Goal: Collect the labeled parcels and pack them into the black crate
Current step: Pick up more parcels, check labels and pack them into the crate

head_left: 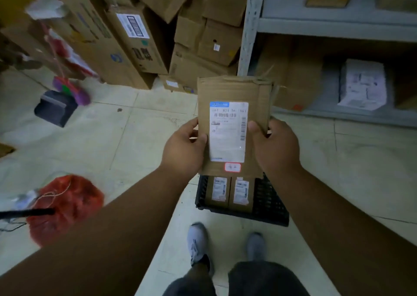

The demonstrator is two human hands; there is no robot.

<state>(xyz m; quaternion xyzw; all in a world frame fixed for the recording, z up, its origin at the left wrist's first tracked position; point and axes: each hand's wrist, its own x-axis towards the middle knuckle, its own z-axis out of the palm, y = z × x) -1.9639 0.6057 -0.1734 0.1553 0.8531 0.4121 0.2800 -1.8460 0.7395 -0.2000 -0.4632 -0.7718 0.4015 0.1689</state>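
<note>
A flat brown cardboard parcel (232, 92) with a white shipping label and a small red-edged sticker is held upright in front of me. My left hand (182, 147) grips its left edge and my right hand (275, 147) grips its right edge. Directly below it on the tiled floor stands the black crate (268, 203), with two labeled brown parcels (229, 192) lying side by side inside. The held parcel hides the crate's far end.
Stacked cardboard boxes (135, 38) fill the back wall. A grey metal shelf (327, 27) at right holds boxes and a white labeled parcel (363, 86). A red mesh bag (65, 207) and a dustpan with broom (56, 108) lie at left. My feet (198, 241) stand just before the crate.
</note>
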